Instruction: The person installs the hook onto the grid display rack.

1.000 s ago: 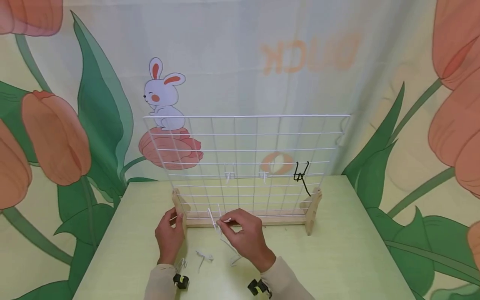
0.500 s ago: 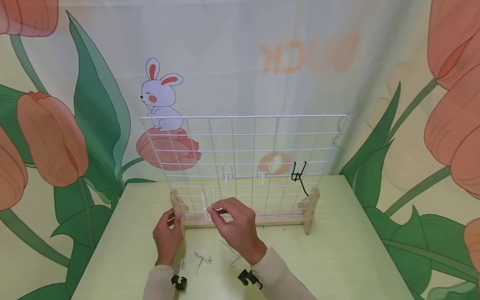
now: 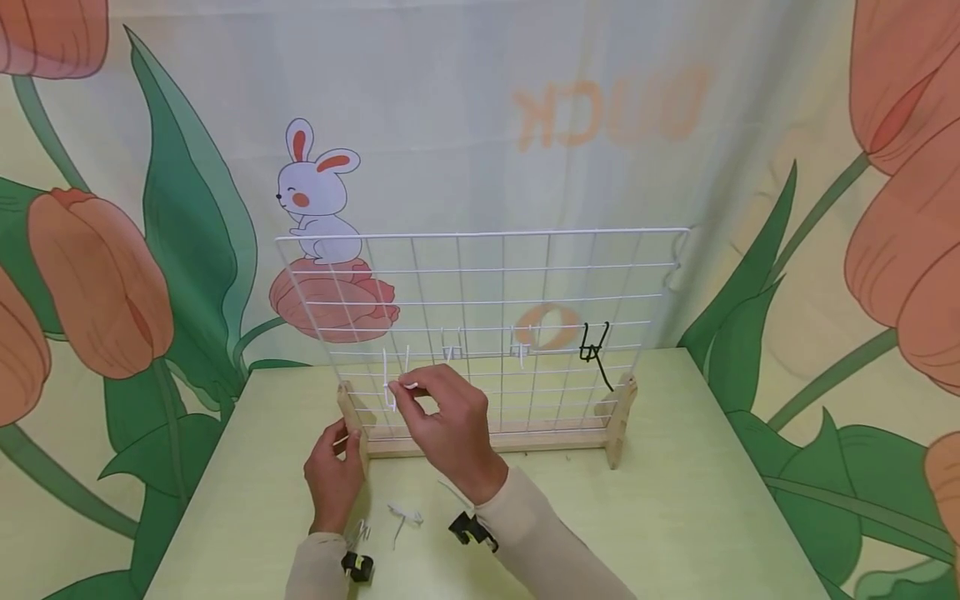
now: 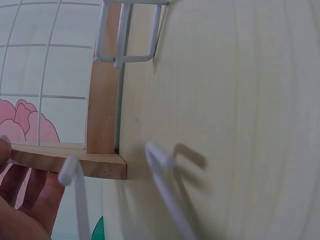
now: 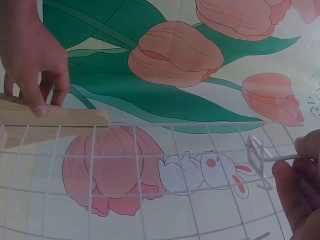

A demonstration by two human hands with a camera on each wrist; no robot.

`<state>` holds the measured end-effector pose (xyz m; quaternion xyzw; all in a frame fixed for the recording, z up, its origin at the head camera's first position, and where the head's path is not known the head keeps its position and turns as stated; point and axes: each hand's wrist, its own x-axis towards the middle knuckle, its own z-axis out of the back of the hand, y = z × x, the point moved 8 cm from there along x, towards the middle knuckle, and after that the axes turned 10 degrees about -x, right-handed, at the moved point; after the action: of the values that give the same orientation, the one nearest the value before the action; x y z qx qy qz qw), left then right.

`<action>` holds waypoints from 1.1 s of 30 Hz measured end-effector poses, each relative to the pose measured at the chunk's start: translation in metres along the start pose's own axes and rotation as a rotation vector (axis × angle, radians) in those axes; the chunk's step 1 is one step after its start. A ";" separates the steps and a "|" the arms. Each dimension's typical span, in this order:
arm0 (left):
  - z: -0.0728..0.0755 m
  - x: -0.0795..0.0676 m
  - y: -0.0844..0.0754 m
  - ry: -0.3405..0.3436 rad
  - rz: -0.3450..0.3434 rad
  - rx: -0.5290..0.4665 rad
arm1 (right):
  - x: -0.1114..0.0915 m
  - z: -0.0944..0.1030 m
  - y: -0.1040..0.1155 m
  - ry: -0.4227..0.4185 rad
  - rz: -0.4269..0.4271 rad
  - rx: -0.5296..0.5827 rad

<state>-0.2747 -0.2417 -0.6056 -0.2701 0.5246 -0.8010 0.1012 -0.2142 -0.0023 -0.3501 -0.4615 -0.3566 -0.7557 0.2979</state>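
Note:
My right hand point(image 3: 453, 425) pinches a white wire hook point(image 3: 387, 385) by its arm, in front of the left part of the white wire grid point(image 3: 480, 234). Two thin prongs of that hook point up; in the right wrist view its frame point(image 5: 257, 152) overlaps the grid wires. Thumb and fingers of my left hand point(image 3: 332, 479) grip the left wooden end piece point(image 3: 351, 408) of the stand from both sides, as the left wrist view also shows. Two white hooks point(image 3: 451, 352) and a black hook point(image 3: 592, 352) hang in a row on the grid.
Loose white hooks point(image 3: 405, 515) lie on the table between the forearms, one partly hidden behind the right wrist. Close to the left wrist camera, white hook prongs point(image 4: 162, 155) stick up. A wooden base bar point(image 3: 540, 442) joins the end pieces. A printed curtain point(image 3: 450, 100) hangs behind.
My right hand has risen and moved left with the hook, from low by the base bar to the grid's lower left. The left hand stays on the end piece.

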 end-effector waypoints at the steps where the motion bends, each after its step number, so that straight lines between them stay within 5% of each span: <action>1: 0.000 0.000 -0.001 -0.001 -0.004 -0.002 | 0.003 -0.001 0.001 -0.001 0.003 -0.011; 17: 0.003 0.000 0.000 -0.008 -0.016 0.006 | 0.036 -0.027 0.006 0.019 0.027 -0.091; 33: 0.001 0.001 0.000 -0.002 -0.016 0.005 | 0.034 -0.056 -0.001 0.065 0.021 -0.166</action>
<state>-0.2749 -0.2431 -0.6048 -0.2750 0.5205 -0.8026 0.0962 -0.2552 -0.0514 -0.3369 -0.4635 -0.2781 -0.7941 0.2779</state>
